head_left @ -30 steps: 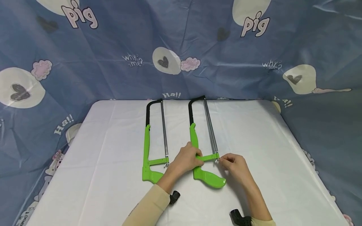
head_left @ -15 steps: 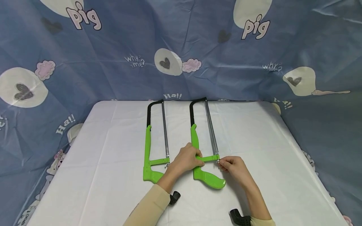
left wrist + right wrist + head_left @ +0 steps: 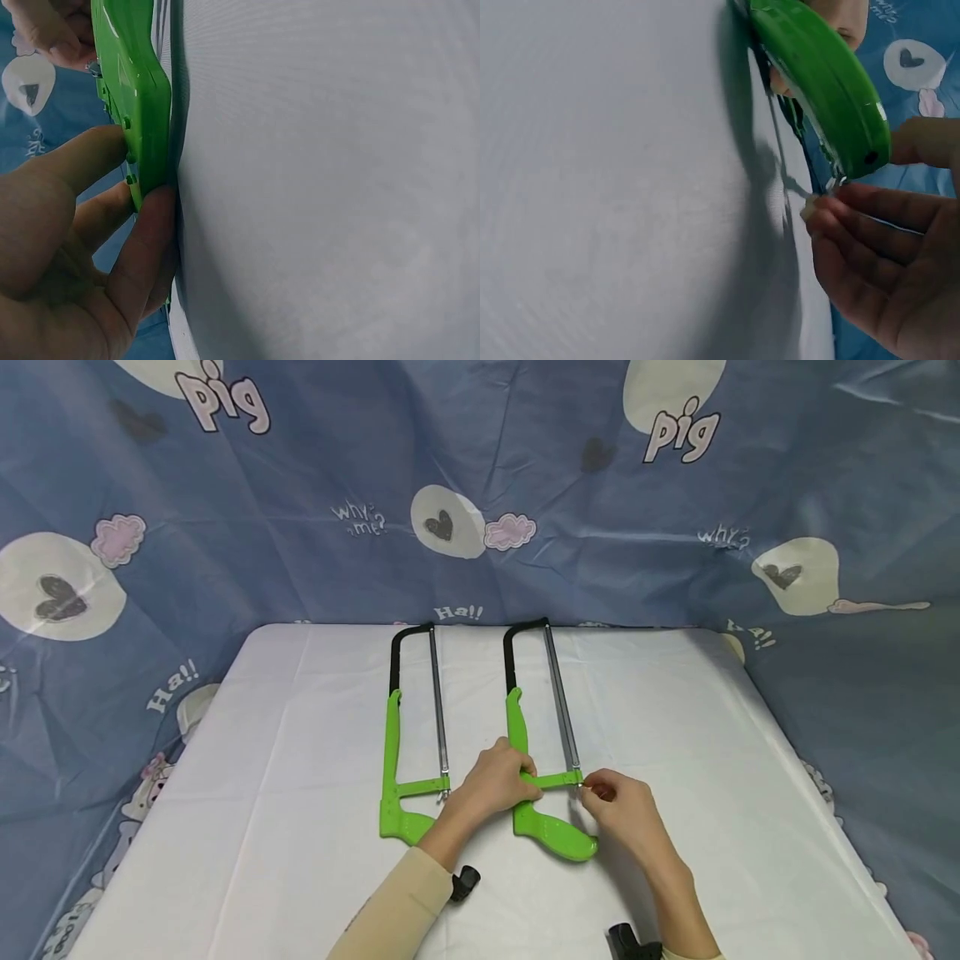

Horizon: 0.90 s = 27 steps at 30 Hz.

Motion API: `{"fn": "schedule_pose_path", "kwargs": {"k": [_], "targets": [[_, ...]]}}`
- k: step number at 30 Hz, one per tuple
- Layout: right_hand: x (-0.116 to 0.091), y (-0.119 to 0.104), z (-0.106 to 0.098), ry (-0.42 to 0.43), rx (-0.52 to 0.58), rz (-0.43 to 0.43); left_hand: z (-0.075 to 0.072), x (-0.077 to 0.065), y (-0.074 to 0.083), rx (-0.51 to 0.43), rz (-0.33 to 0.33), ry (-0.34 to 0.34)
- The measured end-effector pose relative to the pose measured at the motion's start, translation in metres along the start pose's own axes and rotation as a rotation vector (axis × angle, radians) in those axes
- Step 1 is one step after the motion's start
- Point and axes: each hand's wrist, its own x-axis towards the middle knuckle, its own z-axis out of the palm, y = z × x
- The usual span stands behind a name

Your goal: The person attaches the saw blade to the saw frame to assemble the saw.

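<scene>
Two hacksaws with green handles and black front frames lie on a white-covered table. On the right hacksaw (image 3: 558, 835), my left hand (image 3: 491, 781) grips the green frame where the crossbar meets it. At the near end of its blade (image 3: 562, 710), the fingertips of my right hand (image 3: 628, 808) pinch the small metal wing nut (image 3: 835, 183), mostly hidden by them in the head view. In the left wrist view, thumb and fingers of my left hand (image 3: 45, 240) hold the green frame (image 3: 142, 90) from both sides. The left hacksaw (image 3: 390, 752) lies partly behind my left forearm.
The white tabletop (image 3: 300, 827) extends to both sides of the saws. A blue printed cloth (image 3: 315, 568) rises behind it and hangs at both sides. Black wrist mounts (image 3: 467, 882) sit near both sleeves.
My right fingers have shifted and turned slightly at the wing nut, with the thumb and forefinger repositioned. My left hand keeps its grip, and both saws stay in place.
</scene>
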Motion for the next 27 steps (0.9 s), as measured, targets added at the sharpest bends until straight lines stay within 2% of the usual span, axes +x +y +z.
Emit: {"fn": "schedule_pose_path", "kwargs": {"k": [3, 6, 13, 17, 24, 27], "targets": [[0.000, -0.004, 0.000, 0.034, -0.110, -0.035, 0.000, 0.000, -0.001, 0.002, -0.003, -0.004], [0.001, -0.007, 0.000, 0.038, -0.165, -0.057, 0.000, 0.000, -0.001, -0.003, -0.003, -0.012], [0.003, -0.007, 0.000, 0.014, -0.119, -0.025, 0.001, 0.001, -0.001, -0.004, -0.004, -0.008], [0.002, -0.003, 0.000, -0.021, 0.016, 0.036, 0.002, 0.001, -0.002, -0.007, -0.005, -0.008], [0.004, 0.011, 0.001, -0.174, 0.476, 0.148, 0.001, 0.001, -0.001, -0.013, -0.006, -0.005], [0.004, 0.016, 0.000, -0.244, 0.596, 0.167, 0.001, 0.001, -0.001, -0.010, -0.004, -0.005]]}}
